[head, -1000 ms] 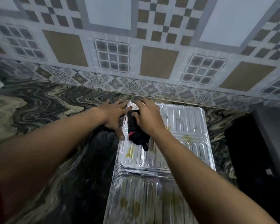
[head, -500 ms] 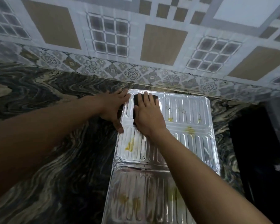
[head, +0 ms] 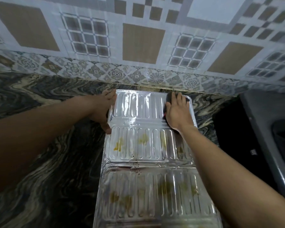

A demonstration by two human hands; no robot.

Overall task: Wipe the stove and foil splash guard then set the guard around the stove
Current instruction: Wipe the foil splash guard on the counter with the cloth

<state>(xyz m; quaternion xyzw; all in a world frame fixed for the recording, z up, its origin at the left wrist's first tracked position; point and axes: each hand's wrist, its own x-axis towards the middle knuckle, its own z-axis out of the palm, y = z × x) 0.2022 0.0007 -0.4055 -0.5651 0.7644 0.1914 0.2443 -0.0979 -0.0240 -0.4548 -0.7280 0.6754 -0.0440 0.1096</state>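
The ribbed foil splash guard lies flat on the dark marbled counter, its far end against the tiled wall. Yellow stains mark its middle and near panels. My right hand presses flat on a dark cloth at the guard's far right corner; most of the cloth is hidden under the palm. My left hand rests on the guard's far left edge with fingers spread, the thumb on the foil. The stove is not clearly in view.
The patterned tile wall rises just behind the guard. A dark sink or basin sits at the right, past a dark gap in the counter.
My right hand has slid the cloth from the guard's far left corner across to its far right corner. The left hand stays on the left edge.
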